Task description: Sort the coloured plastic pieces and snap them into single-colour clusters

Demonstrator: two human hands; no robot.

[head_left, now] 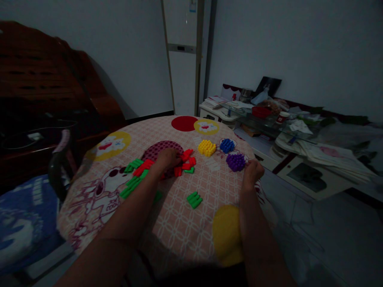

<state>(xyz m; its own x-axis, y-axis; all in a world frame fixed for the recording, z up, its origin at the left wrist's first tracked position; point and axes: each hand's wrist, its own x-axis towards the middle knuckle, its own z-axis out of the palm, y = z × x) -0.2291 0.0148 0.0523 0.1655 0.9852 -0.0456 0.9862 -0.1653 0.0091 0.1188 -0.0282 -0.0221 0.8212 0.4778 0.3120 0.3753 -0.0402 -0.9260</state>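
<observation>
My left hand (169, 159) is over a dark pink perforated mat or basket (155, 147), fingers curled beside a loose heap of red plastic pieces (188, 161). Whatever its fingers hold is hidden. Left of that wrist, more red pieces (144, 167) lie among green finger-shaped plastic pieces (133, 185). One green piece (194, 199) rests apart, nearer to me. At the right table edge my right hand (253, 172) is closed, against or just beside a purple cluster of knobbly pieces (236, 162); its fingertips are too dark to make out. Behind stand a yellow cluster (206, 148) and a blue cluster (227, 145).
A patterned cloth covers the round table (179, 223). To the left are a chair with a blue cushion (26, 215) and a wooden bench (44, 79). A cluttered low cabinet (308, 175) stands right; a tall white appliance (182, 75) is at the back.
</observation>
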